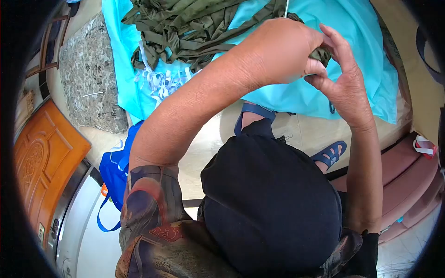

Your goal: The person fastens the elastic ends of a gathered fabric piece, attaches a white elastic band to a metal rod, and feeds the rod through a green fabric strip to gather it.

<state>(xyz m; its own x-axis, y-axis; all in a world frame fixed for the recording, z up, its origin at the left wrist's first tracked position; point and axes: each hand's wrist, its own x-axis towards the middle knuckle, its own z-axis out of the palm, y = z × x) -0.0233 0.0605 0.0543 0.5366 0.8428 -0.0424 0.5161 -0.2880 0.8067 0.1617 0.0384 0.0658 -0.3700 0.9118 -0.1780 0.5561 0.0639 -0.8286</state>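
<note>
My left hand (289,48) reaches across to the upper right, its back toward me and most of its fingers hidden. Facing it is my right hand (346,85), with thumb and fingers curled inward. A bunched piece of dark green fabric (320,55) is pinched between the two hands. Just beyond my left hand, a thin pale rod (286,7) sticks up; what it belongs to is hidden. Long strips of the same green fabric (185,30) lie heaped on a turquoise cloth (371,74). Near the heap's front edge is a tangle of white ribbons (162,82).
Black cloth (273,199) covers my lap, with a binder clip (286,138) near its edge. Blue slippers (330,155) are on my feet. At left are a patterned cushion (88,69), a blue bag (111,173) and a carved wooden panel (51,162). Pinkish padding (403,171) lies at right.
</note>
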